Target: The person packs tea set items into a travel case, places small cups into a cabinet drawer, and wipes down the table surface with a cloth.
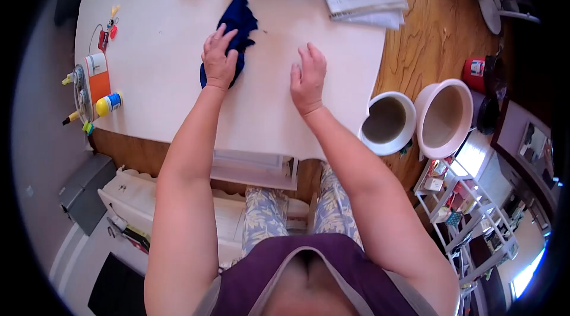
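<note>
A dark blue cloth (238, 14) lies bunched on the white tabletop (160, 37). Resting on this cloth is my left hand (219, 58), palm down with its fingers spread; I see no grip on the fabric. To the right, my right hand (309, 77) is over the bare white surface, apart from the cloth. Its fingers are slightly curled and separated, and nothing shows between them.
Two tubs of murky water, a white one (405, 102) and a pinkish one (421, 120), stand right of the table. Papers (368, 1) lie at the back right. A yellow bottle (107, 104) and an orange-white box (98, 78) sit at the left edge.
</note>
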`<state>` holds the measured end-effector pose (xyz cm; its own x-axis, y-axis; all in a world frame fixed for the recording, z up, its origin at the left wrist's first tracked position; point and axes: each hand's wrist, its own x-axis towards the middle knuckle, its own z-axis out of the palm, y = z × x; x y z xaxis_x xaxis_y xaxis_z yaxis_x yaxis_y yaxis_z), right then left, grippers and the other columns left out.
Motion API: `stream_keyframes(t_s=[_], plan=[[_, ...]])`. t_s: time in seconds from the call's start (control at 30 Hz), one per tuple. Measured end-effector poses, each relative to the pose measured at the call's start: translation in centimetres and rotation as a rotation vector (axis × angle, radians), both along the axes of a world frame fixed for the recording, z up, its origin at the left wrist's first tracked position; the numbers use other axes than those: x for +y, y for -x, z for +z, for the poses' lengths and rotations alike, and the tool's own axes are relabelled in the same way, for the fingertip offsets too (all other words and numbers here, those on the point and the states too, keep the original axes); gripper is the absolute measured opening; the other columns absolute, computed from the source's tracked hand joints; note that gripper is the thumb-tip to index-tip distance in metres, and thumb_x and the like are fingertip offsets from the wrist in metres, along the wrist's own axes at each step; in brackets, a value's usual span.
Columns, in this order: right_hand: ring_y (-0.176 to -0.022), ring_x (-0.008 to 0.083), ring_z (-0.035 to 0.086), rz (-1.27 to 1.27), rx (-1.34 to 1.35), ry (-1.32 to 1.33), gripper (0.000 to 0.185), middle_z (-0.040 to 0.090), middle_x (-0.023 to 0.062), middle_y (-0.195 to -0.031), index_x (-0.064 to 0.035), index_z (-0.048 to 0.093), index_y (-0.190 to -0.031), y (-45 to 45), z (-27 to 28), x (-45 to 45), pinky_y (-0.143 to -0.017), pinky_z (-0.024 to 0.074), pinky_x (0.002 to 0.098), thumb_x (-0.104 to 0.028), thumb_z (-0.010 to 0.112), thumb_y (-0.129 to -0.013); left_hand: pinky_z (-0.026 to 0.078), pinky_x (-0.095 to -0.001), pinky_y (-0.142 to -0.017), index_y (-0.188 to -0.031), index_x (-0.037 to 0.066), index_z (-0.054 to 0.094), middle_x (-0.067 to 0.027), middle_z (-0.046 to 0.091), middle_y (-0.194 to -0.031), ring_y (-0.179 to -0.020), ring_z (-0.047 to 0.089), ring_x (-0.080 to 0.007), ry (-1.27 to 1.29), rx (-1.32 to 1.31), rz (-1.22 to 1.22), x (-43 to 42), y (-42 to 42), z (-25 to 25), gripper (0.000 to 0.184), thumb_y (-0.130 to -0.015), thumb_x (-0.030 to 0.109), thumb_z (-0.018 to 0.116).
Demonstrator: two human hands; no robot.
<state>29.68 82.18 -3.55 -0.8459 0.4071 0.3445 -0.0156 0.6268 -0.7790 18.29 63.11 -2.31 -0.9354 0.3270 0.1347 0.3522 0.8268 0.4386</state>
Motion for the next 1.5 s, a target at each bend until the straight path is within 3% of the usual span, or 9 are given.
stream_keyframes(t_s=[0.13, 0.7, 0.9, 1.17, 1.2, 1.27, 1.37, 1.4, 1.5], plan=[[-0.083, 0.0312, 0.053, 0.038, -0.068, 0.159, 0.018, 0.055, 0.0119, -0.086, -0.0031, 0.058, -0.096, -0.8, 0.4, 3.6, -0.074, 0.0451, 0.0398, 0.001, 0.058, -0.078, 0.03, -0.0402, -0.105, -0.12, 0.012, 0.058, -0.0116, 0.05, -0.133, -0.12, 0.042, -0.0334, -0.066, 0.118, 0.212, 1.2, -3.8, -1.2, 0.041, -0.08, 0.013, 0.052], [-0.084, 0.0304, 0.056, 0.366, -0.154, -0.364, 0.005, 0.057, 0.0137, -0.084, -0.006, 0.058, -0.074, 9.7, 0.4, -1.8, -0.071, 0.0475, 0.04, -0.004, 0.057, -0.069, 0.027, -0.0477, -0.104, -0.135, 0.027, 0.046, -0.0066, 0.036, -0.146, -0.131, 0.034, -0.0291, 0.124, 0.049, 0.416, 2.7, -6.1, -1.2, 0.058, -0.078, 0.021, 0.055], [-0.082, 0.0363, 0.057, 0.198, -0.367, -0.031, 0.007, 0.058, 0.0189, -0.084, -0.0012, 0.058, -0.077, 6.1, 1.5, 2.8, -0.073, 0.0479, 0.0432, 0.001, 0.052, -0.073, 0.026, -0.0476, -0.104, -0.132, 0.027, 0.049, -0.0058, 0.035, -0.146, -0.131, 0.033, -0.0281, 0.181, -0.016, 0.418, 2.7, -5.8, -1.0, 0.055, -0.077, 0.02, 0.053], [-0.066, 0.0112, 0.059, -0.088, -0.194, 0.649, 0.011, 0.065, 0.0065, -0.072, 0.0004, 0.064, -0.087, 5.4, 7.2, 6.7, -0.063, 0.0478, 0.0252, -0.007, 0.064, -0.079, 0.048, -0.0394, -0.083, -0.098, 0.014, 0.066, -0.0154, 0.058, -0.115, -0.107, 0.056, -0.0311, -0.163, 0.017, -0.168, 15.1, -9.7, 0.0, 0.025, -0.074, 0.011, 0.06], [-0.066, 0.0072, 0.055, -0.065, -0.193, 0.608, 0.007, 0.062, 0.0016, -0.075, 0.0014, 0.063, -0.085, 6.0, 8.5, 6.4, -0.061, 0.0457, 0.0218, -0.004, 0.064, -0.082, 0.048, -0.0349, -0.08, -0.101, 0.015, 0.064, -0.0111, 0.057, -0.12, -0.107, 0.056, -0.0257, -0.407, -0.653, -0.104, 17.6, -10.4, 2.1, 0.021, -0.081, 0.014, 0.059], [-0.065, 0.0087, 0.055, -0.035, -0.186, 0.679, 0.008, 0.062, 0.0031, -0.076, 0.0017, 0.062, -0.087, 7.5, 9.3, 5.8, -0.061, 0.0469, 0.0226, -0.004, 0.064, -0.082, 0.04, -0.0355, -0.092, -0.117, 0.015, 0.056, -0.0065, 0.052, -0.127, -0.111, 0.05, -0.0209, -0.849, -1.041, -0.313, 21.2, -13.7, -0.6, 0.031, -0.087, 0.024, 0.06], [-0.065, 0.0108, 0.057, -0.067, -0.22, 0.828, 0.01, 0.061, 0.0042, -0.077, 0.0019, 0.062, -0.089, 9.6, 9.9, 4.8, -0.06, 0.0486, 0.0235, -0.004, 0.065, -0.081, 0.036, -0.0366, -0.098, -0.118, 0.01, 0.055, -0.009, 0.053, -0.124, -0.112, 0.049, -0.0236, -0.486, -0.535, -0.458, 20.3, -13.9, 4.2, 0.036, -0.085, 0.023, 0.062], [-0.065, 0.0121, 0.058, -0.097, -0.227, 0.958, 0.012, 0.061, 0.0049, -0.078, 0.0021, 0.061, -0.089, 10.4, 9.8, 4.3, -0.06, 0.0495, 0.0241, -0.004, 0.066, -0.08, 0.036, -0.0395, -0.099, -0.117, 0.006, 0.055, -0.0111, 0.054, -0.123, -0.113, 0.049, -0.0282, -0.784, -0.863, -0.277, 19.2, -12.7, 6.0, 0.038, -0.082, 0.02, 0.064], [-0.066, 0.014, 0.059, -0.148, -0.247, 1.085, 0.012, 0.061, 0.0062, -0.078, 0.0017, 0.061, -0.088, 12.7, 8.5, 1.7, -0.058, 0.0511, 0.0252, -0.003, 0.067, -0.079, 0.036, -0.0427, -0.099, -0.115, 0.007, 0.056, -0.0125, 0.054, -0.121, -0.114, 0.048, -0.0307, -0.582, -0.175, -0.383, 13.0, -11.2, 3.7, 0.04, -0.075, 0.014, 0.063]])
